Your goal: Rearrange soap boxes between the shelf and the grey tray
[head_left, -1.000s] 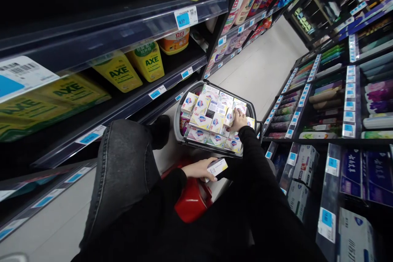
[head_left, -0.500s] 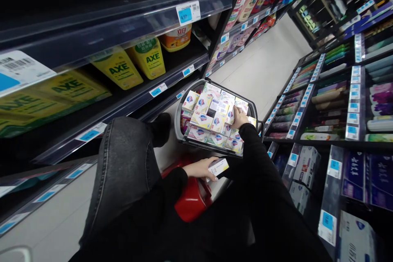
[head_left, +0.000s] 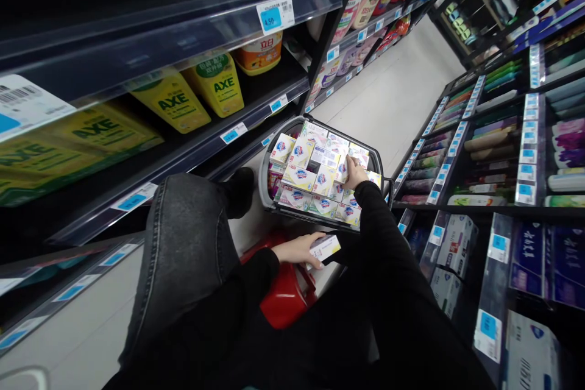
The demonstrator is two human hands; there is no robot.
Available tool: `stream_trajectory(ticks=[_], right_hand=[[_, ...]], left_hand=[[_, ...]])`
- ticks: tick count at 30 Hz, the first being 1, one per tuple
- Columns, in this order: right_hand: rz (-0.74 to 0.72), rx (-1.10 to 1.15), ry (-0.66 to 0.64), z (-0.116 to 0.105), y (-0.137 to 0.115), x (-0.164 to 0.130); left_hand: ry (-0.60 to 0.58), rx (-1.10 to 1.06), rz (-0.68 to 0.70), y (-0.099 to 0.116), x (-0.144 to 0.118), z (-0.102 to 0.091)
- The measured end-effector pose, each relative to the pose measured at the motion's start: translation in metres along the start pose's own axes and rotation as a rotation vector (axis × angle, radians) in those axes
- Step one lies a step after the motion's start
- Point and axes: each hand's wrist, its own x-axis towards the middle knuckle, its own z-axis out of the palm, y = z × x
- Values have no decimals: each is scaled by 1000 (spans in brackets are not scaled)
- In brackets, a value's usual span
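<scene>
A grey-rimmed basket (head_left: 265,180) on the floor is heaped with white and yellow soap boxes (head_left: 299,178) that carry a blue and red emblem. My right hand (head_left: 354,173) is in the heap at the basket's right side, its fingers closed on a soap box (head_left: 341,170) that still rests among the others. Nearer to my body, my left hand (head_left: 297,250) grips a single soap box (head_left: 326,246) by its left end, outside the basket. Part of that box is hidden by the fingers.
Left of me, a dark shelf (head_left: 196,161) holds yellow AXE bottles (head_left: 171,100) and an orange-labelled bottle (head_left: 260,52). On the right stands a rack (head_left: 479,210) of packaged goods. A red plastic object (head_left: 286,301) lies below my left hand. The aisle floor (head_left: 384,94) stretches ahead.
My right hand has shifted very slightly to the left at the same soap box. The left hand keeps its box in the same place. The view has moved a little.
</scene>
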Motion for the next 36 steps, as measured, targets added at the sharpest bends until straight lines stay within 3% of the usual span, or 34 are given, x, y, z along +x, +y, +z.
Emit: stream_trajectory(ticks=[4, 9, 11, 14, 17, 19, 23, 26, 30, 33, 36], right_hand=[[18, 29, -16, 1, -3, 1], [156, 110, 36, -22, -11, -7], [196, 255, 75, -35, -17, -26], [231, 502, 58, -39, -38, -79], [202, 671, -36, -12, -77, -148], [224, 777, -9, 16, -104, -187], [312, 922, 111, 55, -130, -221], [259, 753, 199, 57, -115, -212], [209, 218, 310, 41, -71, -170], [246, -22, 219, 31, -45, -133], [243, -90, 131, 30, -33, -107]], left_hand=[[3, -32, -5, -1, 0, 0], [-39, -324, 98, 5, -9, -6], [-25, -502, 186, 8, -13, -9], [34, -699, 250, 7, -13, -9], [29, -742, 271, 4, -5, 1], [37, -707, 337, 2, 0, 10], [55, -436, 405, 0, 3, 22], [55, -189, 325, -6, 6, 21], [190, -123, 190, -24, 17, 11], [239, -188, 120, -34, 26, 4], [369, -156, 130, -29, 24, 3]])
